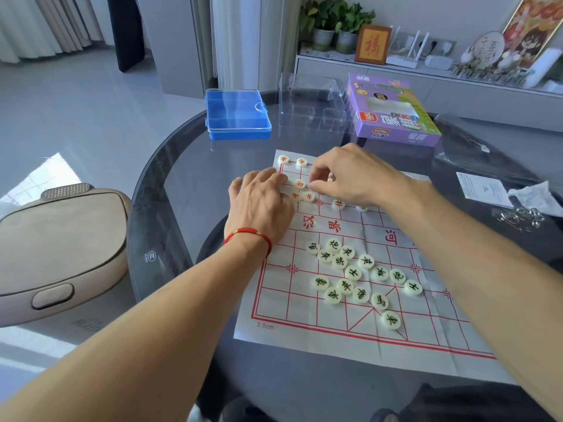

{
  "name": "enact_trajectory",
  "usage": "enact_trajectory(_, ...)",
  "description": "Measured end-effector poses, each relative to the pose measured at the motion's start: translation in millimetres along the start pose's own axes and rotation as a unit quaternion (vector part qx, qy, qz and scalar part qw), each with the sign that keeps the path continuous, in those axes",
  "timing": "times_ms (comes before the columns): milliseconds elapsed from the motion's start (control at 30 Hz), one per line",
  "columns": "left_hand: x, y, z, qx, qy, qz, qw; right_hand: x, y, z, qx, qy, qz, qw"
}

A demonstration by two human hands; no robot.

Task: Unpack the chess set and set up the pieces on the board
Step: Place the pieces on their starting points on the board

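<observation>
A: What carries it all?

B: A round, dark glass worktop.

A: And lying on it?

B: A paper board with red lines, reaching from the middle toward the near edge. At the far edge, a blue plastic case, a clear plastic tray just beside it, then a purple box. Toward the right edge, a dark plastic bag, a white leaflet, a crumpled tissue and some small metal bits.
</observation>
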State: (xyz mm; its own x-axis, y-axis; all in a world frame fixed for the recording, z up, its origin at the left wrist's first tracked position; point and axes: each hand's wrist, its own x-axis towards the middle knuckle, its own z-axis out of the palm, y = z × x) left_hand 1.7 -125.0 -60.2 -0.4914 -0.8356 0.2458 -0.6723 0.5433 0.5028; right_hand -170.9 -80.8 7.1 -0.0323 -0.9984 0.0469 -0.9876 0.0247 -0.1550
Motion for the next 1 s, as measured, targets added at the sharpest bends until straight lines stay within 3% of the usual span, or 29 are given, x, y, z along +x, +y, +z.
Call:
enact_trajectory(267,2,-1,-7,-0.067,0.003,-0.043,0.997,-7,-5,6,-0.025,-0.016,0.007,1.000)
enact_trajectory(433,1,-3,-7,-0.053,-0.006,-0.034,0.998,-21,4,-1,-0.014,0.025,0.021,0.999)
enact_trajectory(567,2,-3,-5,-0.034,-0.002,-0.025,0.999,-47,49,-20,-0.001,0.072,0.123,0.990)
enact_trajectory(733,2,-3,-4,-0.023,0.000,-0.020,1.000,-89,124,-22,0.011,0.123,0.292,0.948)
enact_trajectory(1000,1,-1,-4,-0.017,0.007,-0.012,1.000,-87,152,-4,0.036,0.145,0.308,0.940)
